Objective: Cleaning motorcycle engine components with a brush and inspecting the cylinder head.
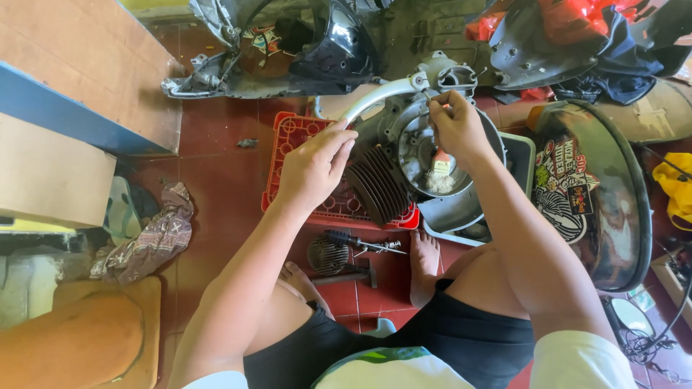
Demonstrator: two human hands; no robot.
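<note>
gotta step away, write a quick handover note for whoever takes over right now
Left hand: resting on the finned cylinder end of the engine, holding nothing.
Right hand: pinching a paintbrush, bristles down inside the round engine casing.
Engine sits on a red crate over a grey tray.
Hammer, screwdriver and a finned round part lie on the floor between the feet.
Done and left: cannot tell; brushing under way.

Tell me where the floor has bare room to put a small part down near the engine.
Bare red tile lies between the red crate and the rag, up to the wooden board. A smaller patch sits between the feet, below the hammer. It is crowded around the engine, under both hands, and right by the stickered cover.
</note>
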